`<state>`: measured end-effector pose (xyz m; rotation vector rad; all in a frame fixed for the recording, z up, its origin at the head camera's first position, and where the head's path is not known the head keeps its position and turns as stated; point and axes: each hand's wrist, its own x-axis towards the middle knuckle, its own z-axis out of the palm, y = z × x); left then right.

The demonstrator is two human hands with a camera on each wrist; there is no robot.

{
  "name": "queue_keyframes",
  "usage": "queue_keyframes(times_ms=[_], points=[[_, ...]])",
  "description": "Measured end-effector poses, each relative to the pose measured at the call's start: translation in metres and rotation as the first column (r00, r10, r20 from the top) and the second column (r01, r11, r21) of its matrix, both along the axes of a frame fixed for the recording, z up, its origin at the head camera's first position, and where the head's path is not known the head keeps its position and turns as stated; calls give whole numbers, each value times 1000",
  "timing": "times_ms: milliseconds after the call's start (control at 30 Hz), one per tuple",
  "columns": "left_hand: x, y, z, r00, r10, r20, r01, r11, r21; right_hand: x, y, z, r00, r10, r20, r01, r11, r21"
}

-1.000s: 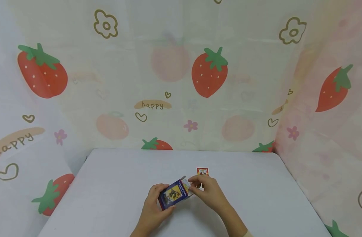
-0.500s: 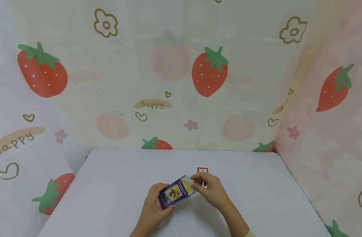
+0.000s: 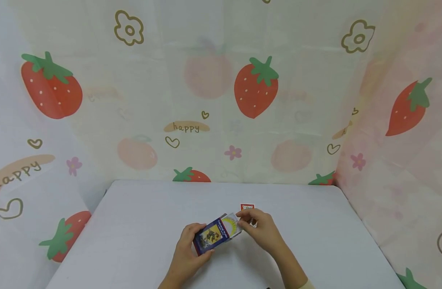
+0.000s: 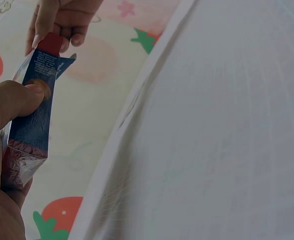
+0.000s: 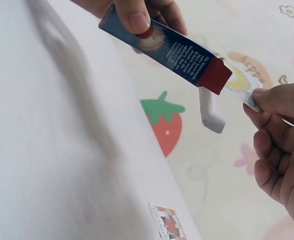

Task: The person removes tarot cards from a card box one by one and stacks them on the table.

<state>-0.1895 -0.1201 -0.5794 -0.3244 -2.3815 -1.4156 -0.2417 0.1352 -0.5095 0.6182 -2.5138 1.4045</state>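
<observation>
My left hand (image 3: 190, 249) grips a dark blue card box (image 3: 211, 237) with a yellow picture on its front, held tilted above the table. Its end flaps stand open toward the right; the right wrist view shows a red side flap (image 5: 216, 76) and a white flap (image 5: 211, 112). A card (image 3: 231, 224) with a yellow sun-like pattern sticks partly out of that end. Thumb and forefinger of my right hand (image 3: 260, 230) pinch the card's outer edge. Behind the right hand, a red-bordered card (image 3: 247, 206) lies on the table, partly covered by the hand.
The white-covered table (image 3: 152, 208) spreads under both hands. Hanging sheets printed with strawberries (image 3: 256, 88) enclose it at the back, left and right.
My right hand has moved a little to the right, drawing the sun-patterned card further out of the box. The left hand and box stay about where they were.
</observation>
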Motion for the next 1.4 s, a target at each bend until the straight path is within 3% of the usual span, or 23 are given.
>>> queue_keyframes(times_ms=[833,1400], points=[[0,0,3,1000,-10,12,10,1000,5,-5,16,9,998,-57,-18,57,998,-17],[3,3,4,998,11,61,-11,1000,2,-16,31,24,999,-34,-13,34,999,15]])
